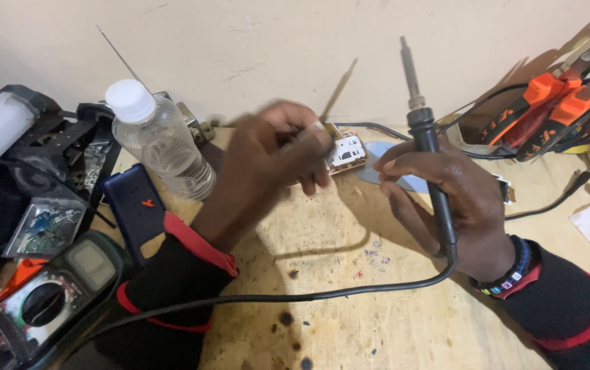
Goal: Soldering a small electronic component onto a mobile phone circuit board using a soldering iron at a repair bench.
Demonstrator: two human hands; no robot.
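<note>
I note the small circuit board point(345, 152) at the table's point(350, 301) far edge, pinched in my left hand point(278, 154), fingers closed on it. My right hand point(446, 199) grips a soldering iron point(426, 137), tip upward. A plastic bottle point(161, 140) and multimeter point(41, 301) stand left.

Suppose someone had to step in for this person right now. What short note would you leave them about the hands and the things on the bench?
Left hand: pinches a thin stick-like tool, blurred, at the small circuit board.
Right hand: holds the soldering iron by its black handle, tip pointing up, away from the board. Its cord runs across the wooden bench towards the left.
Nearby: plastic water bottle and dark blue case on the left, meter at the near left corner, orange-handled tools at the far right.
Done: board is out on the bench, iron in hand.
Left: iron has not touched the board; whether any joints are soldered cannot be seen.
</note>
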